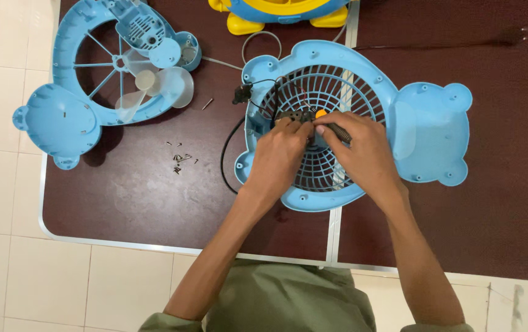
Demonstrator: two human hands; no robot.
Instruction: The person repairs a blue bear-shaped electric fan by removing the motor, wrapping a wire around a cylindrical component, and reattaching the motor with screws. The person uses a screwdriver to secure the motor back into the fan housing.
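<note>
A light blue bear-shaped fan shell (426, 132) with a round grille lies on the dark brown table (129, 197). My left hand (279, 157) rests on the grille's centre and pinches a small dark part (294, 115) with black wires running left. My right hand (362, 150) grips a dark-handled screwdriver (337, 131) pointed at that same spot, beside a small orange knob (320, 114). A small black component (242, 93) hangs on the wires at the shell's left rim.
The other blue fan shell (61, 117), with translucent blades (153, 86) and a motor housing, lies at the far left. Several loose screws (181, 160) lie between the two shells. A yellow and blue toy-like body (282, 12) sits at the back. A black cable (436, 44) runs along the back right.
</note>
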